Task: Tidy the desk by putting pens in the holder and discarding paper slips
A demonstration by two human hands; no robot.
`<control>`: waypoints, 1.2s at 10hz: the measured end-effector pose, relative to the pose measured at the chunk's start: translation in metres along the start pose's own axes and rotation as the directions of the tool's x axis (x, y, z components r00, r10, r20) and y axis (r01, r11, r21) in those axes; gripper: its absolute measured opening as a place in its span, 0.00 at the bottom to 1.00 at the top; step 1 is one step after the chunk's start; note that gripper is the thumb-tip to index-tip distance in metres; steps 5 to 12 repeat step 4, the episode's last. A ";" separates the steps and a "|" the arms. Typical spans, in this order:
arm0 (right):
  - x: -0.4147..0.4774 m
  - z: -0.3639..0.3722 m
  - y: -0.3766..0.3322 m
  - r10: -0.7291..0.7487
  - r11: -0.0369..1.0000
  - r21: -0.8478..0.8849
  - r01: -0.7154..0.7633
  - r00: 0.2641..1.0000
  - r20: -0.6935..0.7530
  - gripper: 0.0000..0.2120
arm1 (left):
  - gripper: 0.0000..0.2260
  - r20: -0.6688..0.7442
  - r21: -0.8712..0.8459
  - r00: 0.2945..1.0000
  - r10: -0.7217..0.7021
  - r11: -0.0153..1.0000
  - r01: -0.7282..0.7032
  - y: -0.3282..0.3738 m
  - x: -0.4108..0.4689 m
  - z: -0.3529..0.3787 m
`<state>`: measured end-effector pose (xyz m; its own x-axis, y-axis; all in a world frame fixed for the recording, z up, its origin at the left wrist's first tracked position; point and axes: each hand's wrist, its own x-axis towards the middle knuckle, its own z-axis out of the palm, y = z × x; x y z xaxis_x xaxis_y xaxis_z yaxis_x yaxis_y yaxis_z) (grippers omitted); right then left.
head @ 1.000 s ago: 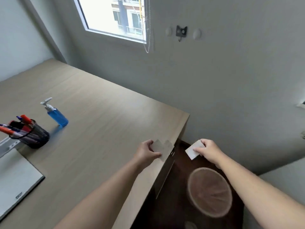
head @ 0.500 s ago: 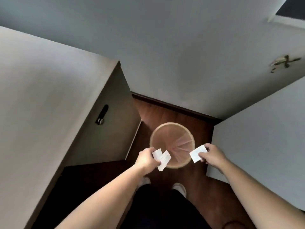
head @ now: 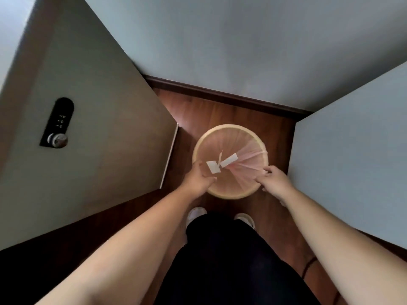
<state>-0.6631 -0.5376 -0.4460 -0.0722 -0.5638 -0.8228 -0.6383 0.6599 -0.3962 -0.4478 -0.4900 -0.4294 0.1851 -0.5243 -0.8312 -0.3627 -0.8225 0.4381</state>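
Note:
A round pale wooden bin (head: 230, 128) stands on the dark wood floor below me. Three white paper slips hang loose over its mouth: one (head: 213, 167) by my left fingertips, one edge-on (head: 220, 157), one (head: 229, 160) nearer the middle. My left hand (head: 199, 180) is over the bin's left rim with fingers apart, no slip in it. My right hand (head: 272, 179) is over the right rim, fingers loosely spread and holding nothing. The pens and holder are out of view.
The desk's side cabinet (head: 88, 128) with a black combination lock (head: 57, 123) stands at the left. A white panel (head: 352, 139) closes the right side. The wall and dark skirting (head: 220, 93) lie behind the bin. My shoes (head: 197, 213) are just before it.
The view swung from the desk top down to the bin. Both hands moved over the bin and let go of their slips, which are now falling into it.

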 end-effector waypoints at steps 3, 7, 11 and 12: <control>-0.085 -0.038 -0.062 -0.174 0.974 -0.140 0.176 0.984 0.032 0.13 | 0.29 -0.072 0.228 0.995 0.066 0.972 -0.048 0.007 -0.098 -0.059; -0.124 -0.059 -0.103 -0.272 0.942 -0.202 0.268 0.962 0.006 0.11 | 0.29 -0.140 0.251 0.983 0.117 0.965 -0.079 0.019 -0.138 -0.082; -0.124 -0.059 -0.103 -0.272 0.942 -0.202 0.268 0.962 0.006 0.11 | 0.29 -0.140 0.251 0.983 0.117 0.965 -0.079 0.019 -0.138 -0.082; -0.124 -0.059 -0.103 -0.272 0.942 -0.202 0.268 0.962 0.006 0.11 | 0.29 -0.140 0.251 0.983 0.117 0.965 -0.079 0.019 -0.138 -0.082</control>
